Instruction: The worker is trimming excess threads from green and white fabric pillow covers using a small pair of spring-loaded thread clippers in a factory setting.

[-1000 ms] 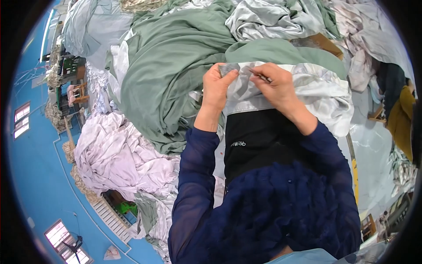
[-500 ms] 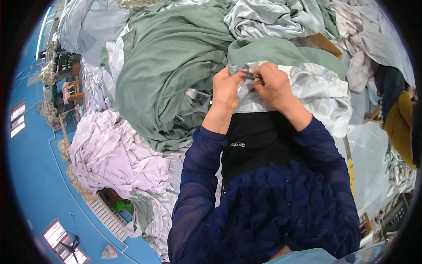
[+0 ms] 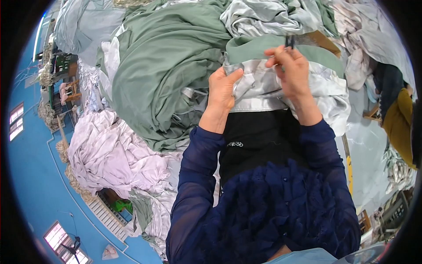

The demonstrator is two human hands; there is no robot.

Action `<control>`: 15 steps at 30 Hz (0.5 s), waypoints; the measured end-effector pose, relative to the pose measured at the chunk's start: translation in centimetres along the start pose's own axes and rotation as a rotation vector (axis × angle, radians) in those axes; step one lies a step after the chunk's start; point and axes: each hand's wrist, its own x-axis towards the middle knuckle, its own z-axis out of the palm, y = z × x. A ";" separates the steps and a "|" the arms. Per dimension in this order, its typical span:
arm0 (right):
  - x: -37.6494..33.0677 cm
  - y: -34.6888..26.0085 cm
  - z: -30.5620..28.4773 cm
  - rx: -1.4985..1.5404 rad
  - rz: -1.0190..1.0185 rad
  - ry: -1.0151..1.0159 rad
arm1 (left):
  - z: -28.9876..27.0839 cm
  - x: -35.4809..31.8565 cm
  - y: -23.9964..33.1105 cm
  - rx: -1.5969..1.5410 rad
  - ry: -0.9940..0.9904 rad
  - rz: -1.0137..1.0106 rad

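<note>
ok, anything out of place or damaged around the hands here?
Nothing stands out. The left hand grips the silver-grey fabric, and the right hand pinches a small dark tool above it. The green cloth and pale lilac cloth lie in crumpled heaps, with no visible tears.

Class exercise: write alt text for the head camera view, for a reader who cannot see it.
Left hand grips shiny silver-grey fabric; right hand lifts small dark snips above it. Green cloth and pale lilac cloth are heaped to the left.
</note>
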 end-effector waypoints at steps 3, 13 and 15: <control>1.4 -3.0 -2.9 0.097 -0.113 0.042 | -0.7 0.5 -0.2 0.014 0.006 -0.014; 12.1 -6.8 -20.4 -1.159 -0.325 0.265 | 0.1 -3.0 0.2 0.369 -0.016 0.176; 13.3 -5.7 -21.5 -1.303 -0.298 0.297 | -0.5 -3.4 0.1 0.444 0.013 0.219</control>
